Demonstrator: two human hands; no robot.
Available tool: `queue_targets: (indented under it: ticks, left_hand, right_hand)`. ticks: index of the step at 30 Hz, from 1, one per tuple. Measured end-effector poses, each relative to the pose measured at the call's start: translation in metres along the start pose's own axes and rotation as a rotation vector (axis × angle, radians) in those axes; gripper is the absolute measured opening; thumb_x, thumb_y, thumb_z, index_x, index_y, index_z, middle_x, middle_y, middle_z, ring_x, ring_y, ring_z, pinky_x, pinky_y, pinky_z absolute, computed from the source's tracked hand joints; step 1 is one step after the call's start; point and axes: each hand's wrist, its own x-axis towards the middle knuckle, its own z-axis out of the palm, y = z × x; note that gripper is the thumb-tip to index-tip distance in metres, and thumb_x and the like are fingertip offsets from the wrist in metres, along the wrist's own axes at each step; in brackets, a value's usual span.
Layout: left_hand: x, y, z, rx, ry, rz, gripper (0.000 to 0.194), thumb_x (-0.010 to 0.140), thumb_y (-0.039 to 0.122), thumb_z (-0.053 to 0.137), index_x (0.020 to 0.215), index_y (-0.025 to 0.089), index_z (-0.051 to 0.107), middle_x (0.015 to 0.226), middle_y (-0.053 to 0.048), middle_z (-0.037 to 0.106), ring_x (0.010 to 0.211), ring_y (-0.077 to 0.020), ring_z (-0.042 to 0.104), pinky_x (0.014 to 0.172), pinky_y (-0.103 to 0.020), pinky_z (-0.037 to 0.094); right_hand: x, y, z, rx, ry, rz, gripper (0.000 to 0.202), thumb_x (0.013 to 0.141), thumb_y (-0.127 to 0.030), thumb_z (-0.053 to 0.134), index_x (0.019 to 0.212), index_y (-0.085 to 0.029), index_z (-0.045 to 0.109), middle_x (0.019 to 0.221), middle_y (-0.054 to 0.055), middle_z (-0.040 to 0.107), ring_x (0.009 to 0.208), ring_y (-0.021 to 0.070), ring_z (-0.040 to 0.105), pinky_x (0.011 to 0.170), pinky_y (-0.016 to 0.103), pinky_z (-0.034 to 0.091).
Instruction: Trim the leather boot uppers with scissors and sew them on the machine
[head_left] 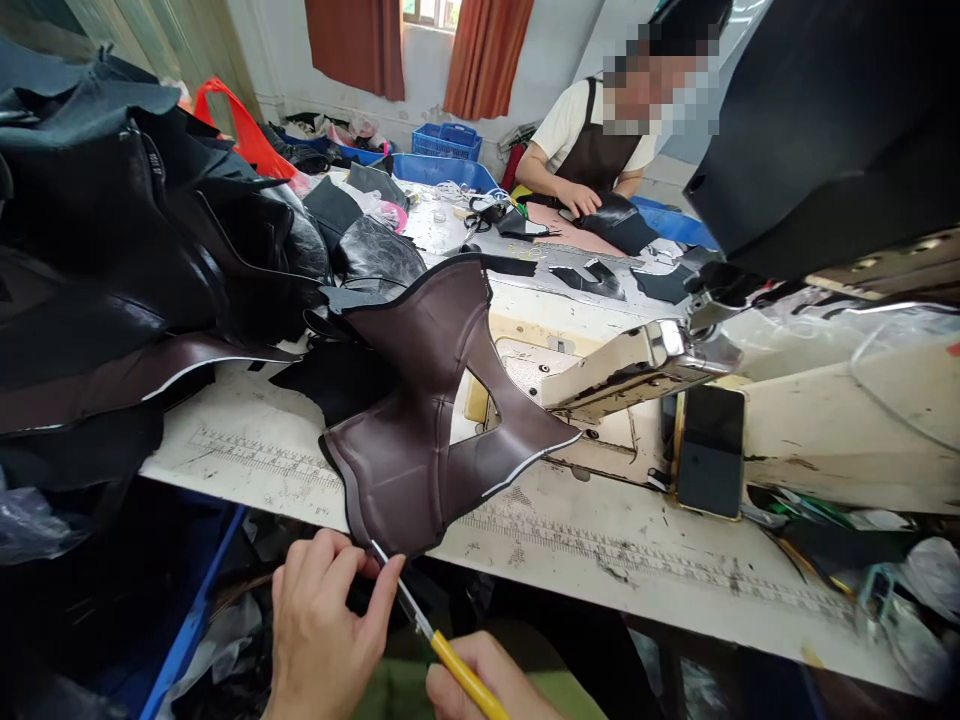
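Note:
A dark brown leather piece (397, 450) with stitched seams, black edging and a cut-out gap lies on the sewing machine bed, its near end hanging at the table's front edge. My left hand (326, 610) is closed on that near edge, pinching it between thumb and fingers. My right hand (480, 680), partly out of view at the bottom, grips yellow-handled scissors (424, 625). Their slim metal blades point up and left to the leather's edge beside my left thumb. Whether the blades are parted, I cannot make out.
Black and brown leather pieces (112, 240) are heaped at the left. The sewing machine arm (637, 365) stands right of the leather, near a phone (709, 450). Across the table, a co-worker (585, 150) handles black leather. A blue crate (446, 140) sits behind.

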Motion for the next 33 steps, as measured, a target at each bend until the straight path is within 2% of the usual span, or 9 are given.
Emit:
queue_targets:
  ticks: [4, 9, 14, 16, 18, 22, 28, 31, 33]
  left_hand:
    - [-0.002, 0.001, -0.001, -0.001, 0.014, -0.028, 0.017, 0.091, 0.024, 0.054, 0.074, 0.021, 0.054, 0.073, -0.002, 0.053, 0.071, -0.0205, 0.045, 0.065, -0.034, 0.031]
    - [0.002, -0.001, -0.002, -0.008, -0.049, -0.066, 0.037, 0.09, 0.045, 0.056, 0.062, 0.021, 0.048, 0.064, 0.0, 0.05, 0.068, -0.02, 0.045, 0.064, -0.033, 0.029]
    - [0.002, -0.006, 0.001, -0.046, -0.066, -0.088, 0.029, 0.093, 0.03, 0.052, 0.066, 0.021, 0.05, 0.064, 0.001, 0.05, 0.067, -0.0178, 0.046, 0.064, -0.033, 0.031]
    - [0.001, -0.006, 0.0, -0.047, -0.044, -0.059, 0.02, 0.092, 0.027, 0.053, 0.073, 0.021, 0.055, 0.072, -0.002, 0.054, 0.073, -0.0192, 0.048, 0.067, -0.034, 0.034]
    - [0.002, -0.006, -0.003, -0.017, 0.014, 0.008, 0.009, 0.089, 0.023, 0.056, 0.081, 0.022, 0.059, 0.095, -0.008, 0.06, 0.091, -0.0243, 0.052, 0.076, -0.039, 0.038]
    - [0.004, -0.008, -0.007, -0.124, -0.046, 0.1, 0.01, 0.088, 0.014, 0.053, 0.08, 0.02, 0.054, 0.139, -0.014, 0.046, 0.131, -0.033, 0.041, 0.098, -0.049, 0.038]
    - [0.002, -0.011, -0.008, -0.15, -0.116, 0.073, 0.013, 0.089, 0.014, 0.05, 0.079, 0.021, 0.052, 0.145, -0.013, 0.042, 0.133, -0.0315, 0.042, 0.097, -0.049, 0.04]
    - [0.0, -0.009, -0.009, -0.146, -0.137, 0.063, 0.014, 0.09, 0.016, 0.05, 0.077, 0.021, 0.053, 0.151, -0.012, 0.036, 0.134, -0.0335, 0.04, 0.096, -0.053, 0.039]
    - [-0.001, -0.007, -0.01, -0.154, -0.141, 0.024, 0.016, 0.09, 0.017, 0.049, 0.075, 0.021, 0.054, 0.154, -0.012, 0.033, 0.136, -0.0353, 0.036, 0.097, -0.058, 0.038]
  right_hand:
    - [-0.002, -0.009, 0.003, -0.145, 0.133, 0.036, 0.043, 0.079, -0.055, 0.061, 0.06, -0.017, 0.052, 0.058, -0.004, 0.033, 0.059, 0.0105, 0.032, 0.051, 0.023, 0.023]
    - [-0.008, -0.033, 0.001, -0.286, 0.182, 0.075, 0.035, 0.079, -0.048, 0.06, 0.063, -0.016, 0.055, 0.06, -0.003, 0.038, 0.065, 0.0135, 0.04, 0.055, 0.024, 0.028]
    - [-0.004, -0.026, 0.002, -0.279, 0.195, 0.075, 0.035, 0.078, -0.048, 0.062, 0.067, -0.015, 0.059, 0.064, -0.002, 0.042, 0.069, 0.014, 0.043, 0.058, 0.023, 0.03]
    - [-0.004, -0.02, -0.002, -0.22, 0.145, 0.066, 0.04, 0.079, -0.053, 0.062, 0.068, -0.015, 0.059, 0.064, -0.002, 0.043, 0.068, 0.013, 0.042, 0.058, 0.023, 0.031]
    - [-0.006, -0.017, -0.007, -0.1, 0.051, 0.072, 0.045, 0.08, -0.059, 0.061, 0.072, -0.015, 0.06, 0.065, -0.002, 0.046, 0.065, 0.0117, 0.043, 0.057, 0.022, 0.032]
    - [-0.016, -0.021, -0.013, 0.232, -0.095, 0.054, 0.05, 0.085, -0.066, 0.055, 0.086, -0.016, 0.062, 0.077, 0.001, 0.057, 0.067, 0.0109, 0.05, 0.062, 0.021, 0.04]
    - [0.002, -0.007, 0.012, 0.677, -0.061, 0.154, 0.06, 0.068, -0.077, 0.065, 0.08, -0.018, 0.058, 0.07, 0.0, 0.053, 0.064, 0.012, 0.053, 0.061, 0.023, 0.045]
    - [0.012, 0.008, 0.02, 0.688, -0.026, 0.158, 0.066, 0.059, -0.083, 0.065, 0.075, -0.019, 0.057, 0.067, 0.001, 0.051, 0.062, 0.0134, 0.052, 0.057, 0.025, 0.044]
    - [0.012, 0.013, 0.018, 0.611, -0.04, 0.142, 0.067, 0.061, -0.084, 0.062, 0.074, -0.018, 0.058, 0.067, 0.002, 0.051, 0.062, 0.0137, 0.051, 0.056, 0.025, 0.043]
